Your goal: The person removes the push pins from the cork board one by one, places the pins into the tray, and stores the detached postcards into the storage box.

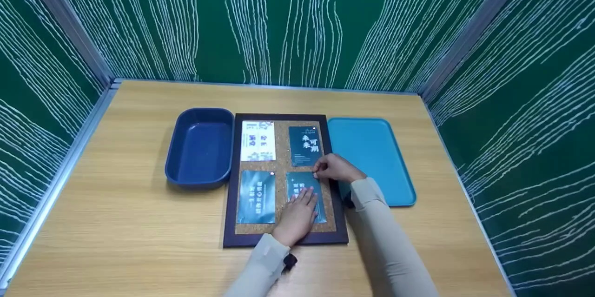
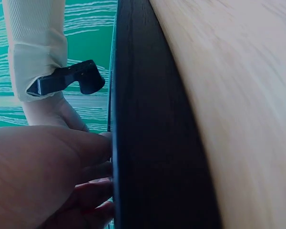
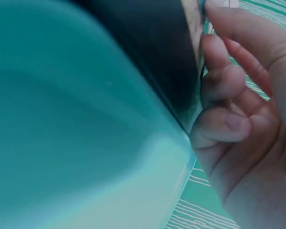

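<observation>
A cork board (image 1: 281, 148) in a dark frame lies on the table with cards in two rows. My left hand (image 1: 297, 218) rests with its fingers stretched out on the lower right teal card (image 1: 294, 180), covering much of it. At that card's top right corner, my right hand (image 1: 338, 168) pinches a small pushpin, mostly hidden by the fingertips; its other fingers are curled in the right wrist view. Small pins show on the dark teal card (image 1: 302, 146) above, the lower left blue card (image 1: 255, 197) and the white floral card (image 1: 258, 141).
A deep blue bin (image 1: 200, 148) stands against the board's left side. To the right lies a flat light-blue tray (image 1: 372, 157), partly under the right forearm. Green patterned panels (image 1: 297, 23) enclose the wooden table (image 1: 116, 185) at the back and sides.
</observation>
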Tool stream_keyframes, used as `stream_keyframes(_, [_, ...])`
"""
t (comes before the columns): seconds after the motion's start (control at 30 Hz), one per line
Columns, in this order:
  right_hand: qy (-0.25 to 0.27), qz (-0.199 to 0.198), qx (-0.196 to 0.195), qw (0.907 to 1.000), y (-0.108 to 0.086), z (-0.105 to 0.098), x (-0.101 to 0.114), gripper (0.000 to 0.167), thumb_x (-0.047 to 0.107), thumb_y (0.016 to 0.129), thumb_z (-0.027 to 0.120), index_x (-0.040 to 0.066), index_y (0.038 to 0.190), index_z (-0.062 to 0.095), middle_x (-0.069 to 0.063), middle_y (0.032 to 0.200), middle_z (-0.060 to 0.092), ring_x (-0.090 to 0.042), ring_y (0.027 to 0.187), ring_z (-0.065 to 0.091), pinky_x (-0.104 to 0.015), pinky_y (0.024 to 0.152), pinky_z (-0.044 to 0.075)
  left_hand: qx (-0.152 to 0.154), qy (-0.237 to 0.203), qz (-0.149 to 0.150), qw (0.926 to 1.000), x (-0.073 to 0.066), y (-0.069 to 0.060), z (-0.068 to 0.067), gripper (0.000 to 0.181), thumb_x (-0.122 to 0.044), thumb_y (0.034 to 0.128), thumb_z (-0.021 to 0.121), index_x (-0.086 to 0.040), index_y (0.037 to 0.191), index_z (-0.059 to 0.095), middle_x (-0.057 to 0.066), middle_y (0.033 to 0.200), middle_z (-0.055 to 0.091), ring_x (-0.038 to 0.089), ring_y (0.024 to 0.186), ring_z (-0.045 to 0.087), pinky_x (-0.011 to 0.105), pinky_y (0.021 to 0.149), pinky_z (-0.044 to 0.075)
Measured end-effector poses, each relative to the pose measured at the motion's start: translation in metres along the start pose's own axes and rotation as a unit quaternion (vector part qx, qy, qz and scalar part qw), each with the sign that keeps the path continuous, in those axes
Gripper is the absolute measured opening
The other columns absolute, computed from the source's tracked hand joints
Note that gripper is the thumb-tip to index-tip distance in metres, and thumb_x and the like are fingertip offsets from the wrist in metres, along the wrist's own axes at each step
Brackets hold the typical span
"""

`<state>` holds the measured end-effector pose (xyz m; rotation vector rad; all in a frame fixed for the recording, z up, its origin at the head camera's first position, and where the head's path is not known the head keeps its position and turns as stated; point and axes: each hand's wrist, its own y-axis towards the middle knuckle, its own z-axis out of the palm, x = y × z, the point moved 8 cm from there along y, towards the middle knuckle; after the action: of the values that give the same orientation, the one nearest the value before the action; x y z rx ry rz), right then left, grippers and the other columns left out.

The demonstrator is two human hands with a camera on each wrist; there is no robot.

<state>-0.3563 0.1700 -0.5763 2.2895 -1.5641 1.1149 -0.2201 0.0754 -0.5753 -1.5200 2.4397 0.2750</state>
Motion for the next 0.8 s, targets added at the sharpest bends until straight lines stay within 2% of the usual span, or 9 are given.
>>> stream_keyframes(0.17, [-0.031,-0.027,0.003,0.9992,0.0003,0.0005,0.0042,0.008,0.017,0.087,0.071,0.011,0.09,0.074,-0.003,0.087,0.071,-0.01,0.065,0.057,-0.022,0.058,0.048,0.006,0.0,-0.002,1.0,0.0002,0.0001,0.0003,0.047,-0.027,0.0974,0.054,-0.009,0.141,0.049,0.008,0.151,0.042,0.025,0.14,0.039,0.045,0.112,0.038])
stream_keyframes(0.33, [-0.044,-0.034,0.003,0.9984,0.0004,0.0018,0.0043,0.008,0.018,0.089,0.069,0.013,0.091,0.074,-0.002,0.09,0.072,-0.01,0.07,0.059,-0.023,0.062,0.051,0.006,-0.002,-0.002,1.0,0.0004,-0.0003,0.0006,0.048,-0.028,0.0975,0.054,-0.008,0.141,0.049,0.009,0.151,0.042,0.026,0.14,0.039,0.045,0.112,0.038])
stream_keyframes(0.8, [-0.049,-0.056,-0.003,0.9972,0.0004,0.003,0.0069,0.009,0.018,0.089,0.068,0.01,0.091,0.073,-0.002,0.085,0.07,-0.01,0.065,0.058,-0.022,0.058,0.05,0.009,0.009,-0.006,0.9999,0.001,0.0005,0.0032,0.048,-0.028,0.0979,0.053,-0.009,0.142,0.048,0.008,0.152,0.04,0.025,0.141,0.037,0.044,0.113,0.037])
